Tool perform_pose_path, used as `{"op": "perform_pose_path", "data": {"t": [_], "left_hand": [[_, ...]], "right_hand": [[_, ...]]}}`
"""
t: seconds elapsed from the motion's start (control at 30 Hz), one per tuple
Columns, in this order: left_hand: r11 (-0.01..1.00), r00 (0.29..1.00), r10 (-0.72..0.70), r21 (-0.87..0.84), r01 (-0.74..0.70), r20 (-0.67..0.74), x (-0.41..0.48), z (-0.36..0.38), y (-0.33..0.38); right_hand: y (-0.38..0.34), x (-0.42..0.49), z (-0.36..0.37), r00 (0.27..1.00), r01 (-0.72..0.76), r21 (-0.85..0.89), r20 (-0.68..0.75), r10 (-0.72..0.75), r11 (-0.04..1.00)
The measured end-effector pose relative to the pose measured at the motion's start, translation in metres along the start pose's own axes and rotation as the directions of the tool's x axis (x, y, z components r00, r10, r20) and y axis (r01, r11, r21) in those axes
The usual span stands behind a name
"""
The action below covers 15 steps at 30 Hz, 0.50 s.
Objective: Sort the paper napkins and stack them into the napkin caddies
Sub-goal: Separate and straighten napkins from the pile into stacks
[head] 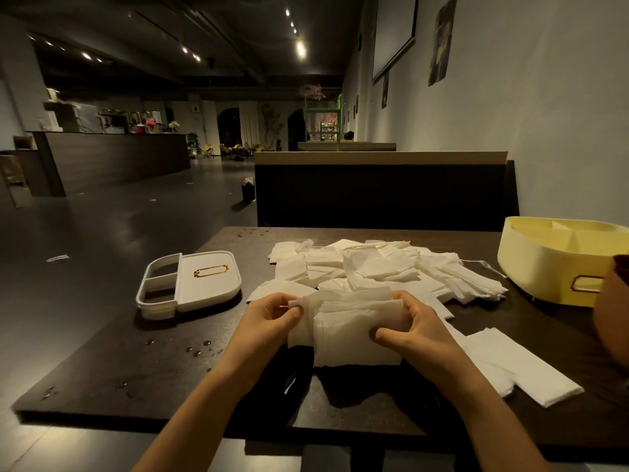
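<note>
Both hands hold a small stack of white paper napkins [347,332] just above the dark table's near middle. My left hand [269,321] pinches the stack's left edge between thumb and fingers. My right hand [413,330] grips its right end, thumb on the front. Behind them a loose heap of napkins [377,267] spreads across the table. A white caddy [190,282] with a gold label frame and two open compartments lies at the left. A pale yellow caddy [551,264] with inner dividers stands at the far right.
More flat napkins [520,366] lie to the right near the table's front edge. Water drops [200,347] dot the dark table [136,369] at the left. A brown object [612,301] intrudes at the right edge. A dark booth bench [381,192] backs the table.
</note>
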<state>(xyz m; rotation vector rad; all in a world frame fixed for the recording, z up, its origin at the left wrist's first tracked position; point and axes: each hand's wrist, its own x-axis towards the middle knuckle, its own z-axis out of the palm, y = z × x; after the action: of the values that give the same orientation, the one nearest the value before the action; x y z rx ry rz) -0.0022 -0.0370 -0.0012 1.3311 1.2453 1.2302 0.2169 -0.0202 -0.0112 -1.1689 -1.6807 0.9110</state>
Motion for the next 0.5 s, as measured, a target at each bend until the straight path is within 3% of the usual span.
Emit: {"op": "perform_pose_path", "data": {"t": [0.5], "left_hand": [[0.998,0.998,0.038,0.051,-0.035,-0.046,0.005,-0.013,-0.004]], "right_hand": [[-0.001,0.0,0.002,1.0,0.0,0.089,0.01,-0.001,0.996]]}}
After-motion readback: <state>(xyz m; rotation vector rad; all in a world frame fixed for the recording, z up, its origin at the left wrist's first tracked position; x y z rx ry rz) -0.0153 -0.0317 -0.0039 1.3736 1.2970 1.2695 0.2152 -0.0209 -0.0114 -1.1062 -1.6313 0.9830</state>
